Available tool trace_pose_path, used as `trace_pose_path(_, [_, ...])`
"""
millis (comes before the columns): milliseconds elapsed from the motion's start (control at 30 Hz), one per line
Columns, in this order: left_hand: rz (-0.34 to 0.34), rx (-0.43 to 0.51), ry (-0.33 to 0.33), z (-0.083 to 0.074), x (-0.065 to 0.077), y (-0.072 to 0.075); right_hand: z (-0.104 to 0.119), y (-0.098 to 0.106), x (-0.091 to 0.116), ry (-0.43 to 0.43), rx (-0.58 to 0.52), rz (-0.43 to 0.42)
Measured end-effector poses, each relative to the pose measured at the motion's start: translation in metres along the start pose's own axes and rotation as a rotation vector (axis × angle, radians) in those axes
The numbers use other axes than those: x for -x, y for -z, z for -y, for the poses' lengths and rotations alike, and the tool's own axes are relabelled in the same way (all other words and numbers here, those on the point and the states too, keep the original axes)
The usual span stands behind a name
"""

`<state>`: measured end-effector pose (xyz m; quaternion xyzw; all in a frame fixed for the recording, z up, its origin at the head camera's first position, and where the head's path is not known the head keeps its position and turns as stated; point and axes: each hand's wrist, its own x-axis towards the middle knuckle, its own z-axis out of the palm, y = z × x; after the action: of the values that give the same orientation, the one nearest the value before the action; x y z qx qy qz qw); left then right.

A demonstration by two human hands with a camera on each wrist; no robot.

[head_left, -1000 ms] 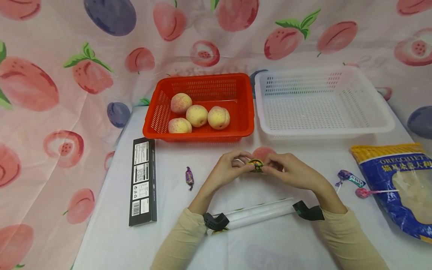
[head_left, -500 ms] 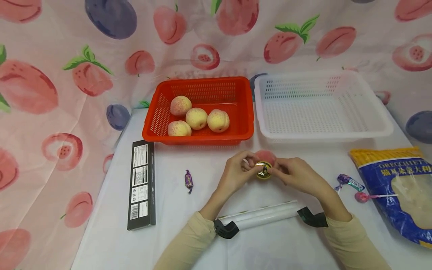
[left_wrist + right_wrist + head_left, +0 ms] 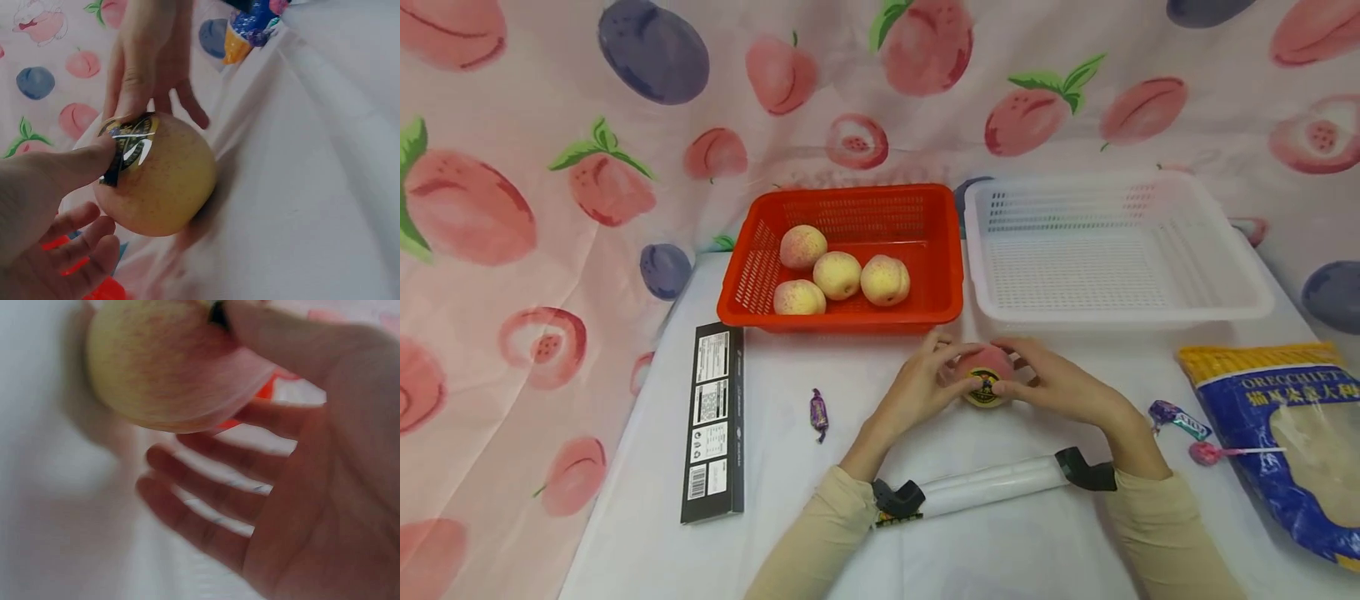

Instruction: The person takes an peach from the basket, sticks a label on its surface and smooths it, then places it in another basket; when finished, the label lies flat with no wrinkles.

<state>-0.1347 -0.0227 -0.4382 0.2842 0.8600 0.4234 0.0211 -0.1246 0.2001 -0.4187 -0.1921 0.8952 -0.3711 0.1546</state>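
Note:
A pink-yellow peach (image 3: 988, 357) sits on the white table with a round black-and-gold sticker (image 3: 985, 387) on its near side. My left hand (image 3: 917, 387) curves around the peach's left side, its thumb pressing the sticker. On the other side, my right hand (image 3: 1060, 383) has its thumb on the sticker too and fingers about the back. In the left wrist view, the sticker (image 3: 134, 147) looks creased, with a dark edge lifted off the peach (image 3: 178, 181). The right wrist view has several right fingers (image 3: 200, 487) spread below the peach (image 3: 162, 362).
A red basket (image 3: 842, 322) with several peaches and a white basket (image 3: 1120, 315) stand behind. A rolled white sheet (image 3: 1000, 485) lies between my forearms. Around are a black box (image 3: 737, 425), purple candy (image 3: 818, 415), another wrapped candy (image 3: 1180, 419), a lollipop (image 3: 1206, 453) and a pasta bag (image 3: 1255, 442).
The sticker, held between both hands in front of the peach, has been brought against it. My fingers have spread around the peach's sides, while the thumbs press on the sticker.

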Motion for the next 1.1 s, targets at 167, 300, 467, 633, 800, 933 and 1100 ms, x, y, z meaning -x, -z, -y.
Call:
trace_pose_path(167, [0.067, 0.108, -0.053, 0.009, -0.008, 0.0, -0.011, -0.008, 0.004, 0.059, -0.176, -0.007])
trace_pose_path(300, [0.13, 0.136, -0.028, 0.015, -0.011, 0.0, -0.015, -0.01, 0.005, 0.069, -0.226, 0.01])
trace_pose_path(467, [0.165, 0.123, 0.025, 0.019, -0.009, -0.003, -0.022, -0.011, 0.004, 0.088, -0.249, 0.054])
trace_pose_path(633, [0.153, 0.311, 0.055, 0.018, -0.007, -0.009, -0.028, -0.014, 0.002, 0.067, -0.284, 0.074])
trace_pose_path(800, [0.195, 0.575, 0.066, 0.005, -0.004, -0.003, -0.018, -0.012, 0.0, 0.025, -0.291, 0.1])
trace_pose_path(933, [0.188, 0.618, 0.032, 0.002, -0.003, -0.001, -0.012, -0.012, -0.004, 0.061, -0.242, 0.06])
trace_pose_path(1100, [0.233, 0.57, 0.037, 0.007, -0.001, -0.001, -0.014, -0.011, -0.007, 0.103, -0.214, 0.013])
